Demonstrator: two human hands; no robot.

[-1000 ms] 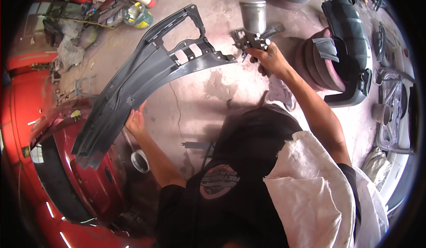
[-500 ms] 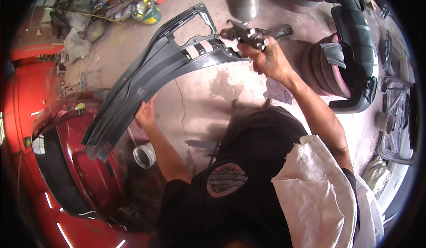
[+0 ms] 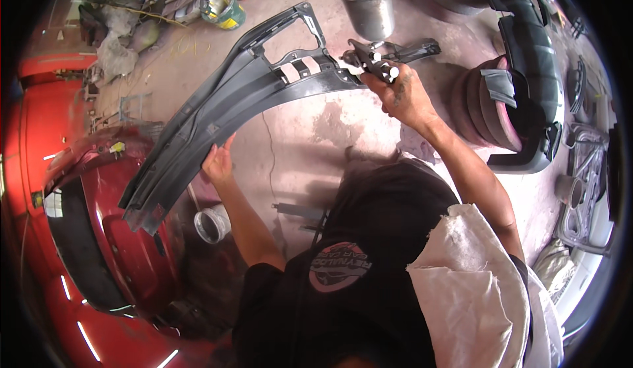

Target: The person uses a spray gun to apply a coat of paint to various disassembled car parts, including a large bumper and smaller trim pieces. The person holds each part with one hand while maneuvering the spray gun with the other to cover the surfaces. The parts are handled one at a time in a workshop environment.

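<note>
My right hand (image 3: 402,94) is wrapped round the handle of a spray gun (image 3: 372,58). A silver metal paint cup (image 3: 366,12) with a lid rises from the gun. The gun is close to the right end of a long, curved black car body panel (image 3: 224,111), which has an open frame at its far end and two pale patches. My left hand (image 3: 217,164) grips the panel's near edge from below, its fingers partly hidden behind it.
A dark red car part (image 3: 132,236) lies at left, with a metal can (image 3: 212,224) beside it. At right, a black bumper (image 3: 534,71) stands around stacked reddish wheels or tires (image 3: 488,104). A green bucket (image 3: 224,12) is at the far left. A white cloth (image 3: 468,289) drapes over my right side.
The spray gun and its cup have shifted slightly right and nearer to me, and the cup shows more fully. My left hand and the panel have hardly moved.
</note>
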